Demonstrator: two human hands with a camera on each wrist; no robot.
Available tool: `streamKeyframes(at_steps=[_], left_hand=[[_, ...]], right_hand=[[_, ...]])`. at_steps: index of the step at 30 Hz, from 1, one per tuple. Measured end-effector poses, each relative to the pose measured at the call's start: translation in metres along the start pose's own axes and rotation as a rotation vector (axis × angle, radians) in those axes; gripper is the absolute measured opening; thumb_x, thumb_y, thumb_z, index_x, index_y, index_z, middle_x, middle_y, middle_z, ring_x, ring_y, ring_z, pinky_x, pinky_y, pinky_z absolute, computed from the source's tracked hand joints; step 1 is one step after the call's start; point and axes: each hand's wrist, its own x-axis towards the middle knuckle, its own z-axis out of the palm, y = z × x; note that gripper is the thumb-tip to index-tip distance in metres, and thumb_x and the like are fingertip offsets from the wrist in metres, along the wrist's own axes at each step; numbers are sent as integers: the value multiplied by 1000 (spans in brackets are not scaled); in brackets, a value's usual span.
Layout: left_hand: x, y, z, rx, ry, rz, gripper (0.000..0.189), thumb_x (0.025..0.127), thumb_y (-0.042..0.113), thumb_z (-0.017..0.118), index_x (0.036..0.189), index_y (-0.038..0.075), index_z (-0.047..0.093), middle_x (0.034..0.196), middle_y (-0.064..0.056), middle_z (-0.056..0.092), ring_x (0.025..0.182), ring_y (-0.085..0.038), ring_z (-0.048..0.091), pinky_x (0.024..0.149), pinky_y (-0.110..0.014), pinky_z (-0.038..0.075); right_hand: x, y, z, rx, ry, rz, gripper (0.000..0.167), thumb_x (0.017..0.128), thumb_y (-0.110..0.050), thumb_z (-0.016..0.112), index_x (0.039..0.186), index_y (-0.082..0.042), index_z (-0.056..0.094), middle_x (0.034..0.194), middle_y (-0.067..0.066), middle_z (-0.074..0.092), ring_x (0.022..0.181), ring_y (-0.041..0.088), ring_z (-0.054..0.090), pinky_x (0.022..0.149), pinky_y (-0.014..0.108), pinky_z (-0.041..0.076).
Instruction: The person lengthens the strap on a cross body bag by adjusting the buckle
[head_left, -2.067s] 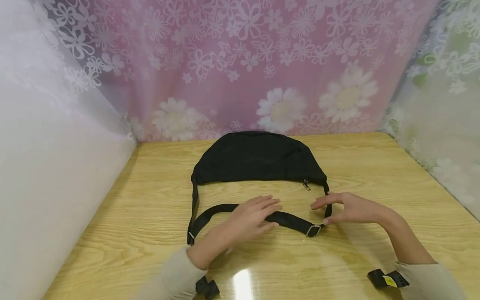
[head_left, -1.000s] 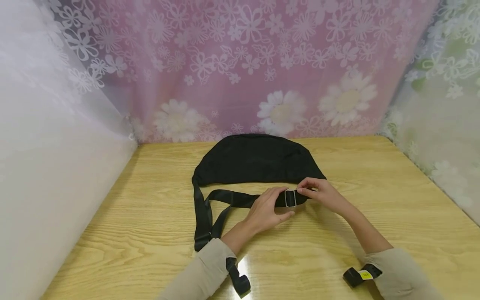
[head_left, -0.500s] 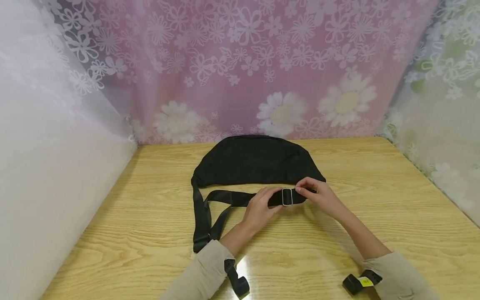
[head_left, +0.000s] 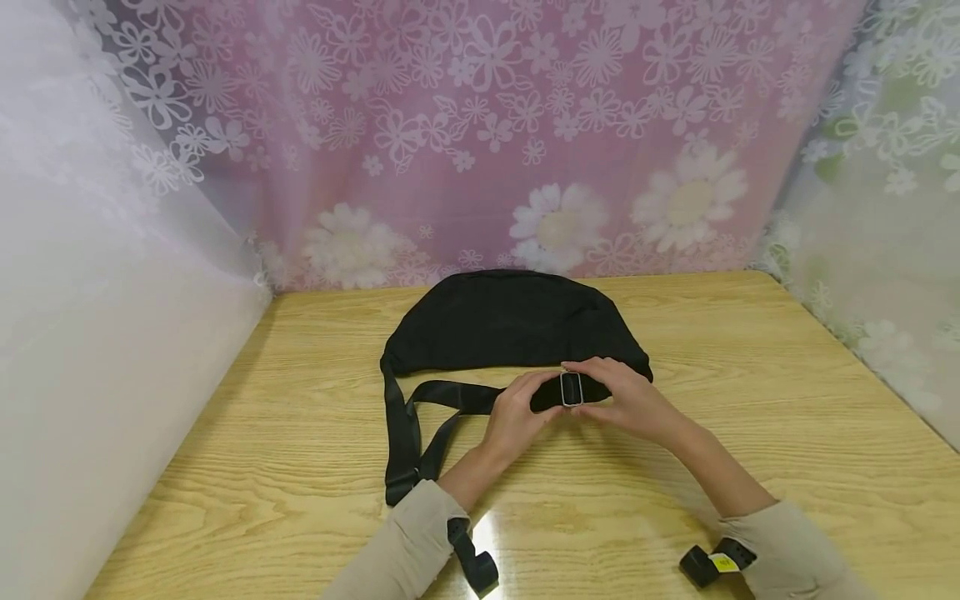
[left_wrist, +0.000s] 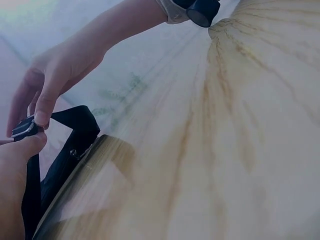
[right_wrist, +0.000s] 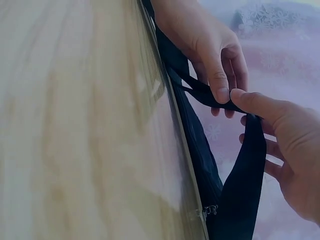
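A black waist bag (head_left: 517, 321) lies on the table, its curved edge toward the back. Its black strap (head_left: 450, 393) is raised in front of it and carries a silver slider buckle (head_left: 572, 389). My left hand (head_left: 517, 421) pinches the strap just left of the buckle. From the other side, my right hand (head_left: 626, 400) grips the strap at the buckle's right edge, fingers above and thumb below. In the right wrist view both thumbs nearly meet on the strap (right_wrist: 245, 160). The bag's zipper pull (right_wrist: 210, 210) hangs close to the table edge there.
A second adjuster (head_left: 402, 482) sits on the strap's left loop, near the left sleeve (head_left: 420, 533). Pink floral curtain (head_left: 465, 167) closes the back of the wooden table (head_left: 300, 433); pale sheets (head_left: 112, 333) stand at both sides.
The right hand came from the far right to the strap, and the buckle was lifted and shifted left. Lately its thumb dropped below the strap, and the hands drew closer together.
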Motion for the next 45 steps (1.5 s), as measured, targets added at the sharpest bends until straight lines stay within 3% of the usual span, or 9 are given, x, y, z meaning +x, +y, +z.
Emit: streamKeyframes(at_steps=[6,12,18,21,28,31,37,40,45], left_hand=[[1,0,-3,-91,-35,-32,45,81,24,73,122,12,57,118,-2,55,110,-16,51,91,-29,42],[3,-1,-4,-173,46,-165,22,90,24,60,109,14,63,107,3,53,102,-13,49,88,-31,42],[5,-7,-5,-143,108,-113,19,84,23,69,96,9,64,93,0,55,88,-15,48,78,-28,44],[5,-8,-6,-203,72,-144,17,84,22,69,92,9,65,90,0,58,86,-15,51,77,-27,45],[4,-8,-7,-438,-72,-323,21,90,22,61,102,5,65,98,-3,60,94,-16,56,82,-30,46],[4,-8,-6,-511,-69,-331,22,91,20,60,103,3,65,100,-5,60,94,-16,57,79,-27,47],[9,17,-27,-615,-99,-318,18,92,5,56,103,-8,62,101,-18,60,95,-27,58,77,-26,48],[10,22,-31,-635,-116,-320,19,92,3,56,104,-10,61,103,-20,60,97,-29,57,80,-30,48],[9,17,-26,-641,-105,-320,17,91,3,56,103,-9,61,101,-19,61,95,-24,58,79,-30,48]], right_hand=[[-1,5,0,65,47,-27,56,70,-5,79,121,-1,56,101,6,58,88,27,55,69,42,50],[-1,8,-2,117,73,-35,56,70,-2,79,121,-2,56,101,2,58,90,18,53,71,38,49],[0,8,-3,129,59,-53,56,70,-2,78,121,-3,56,102,0,57,91,18,52,73,39,48],[0,8,-3,149,45,-73,55,70,0,78,121,-2,56,105,1,58,94,21,53,73,41,48],[0,8,-1,173,51,-105,55,69,1,79,119,2,56,107,7,59,95,25,54,74,43,47],[1,3,-2,178,68,-127,55,66,4,79,116,6,57,105,12,59,92,28,54,72,42,48],[3,-6,-4,213,59,-170,57,65,11,77,117,7,57,107,15,60,93,30,54,76,27,48],[1,7,4,217,51,-185,61,67,7,77,123,1,56,111,10,60,94,27,54,72,35,50],[0,6,8,160,60,-190,61,65,2,80,121,2,55,112,7,58,97,25,54,72,42,49]])
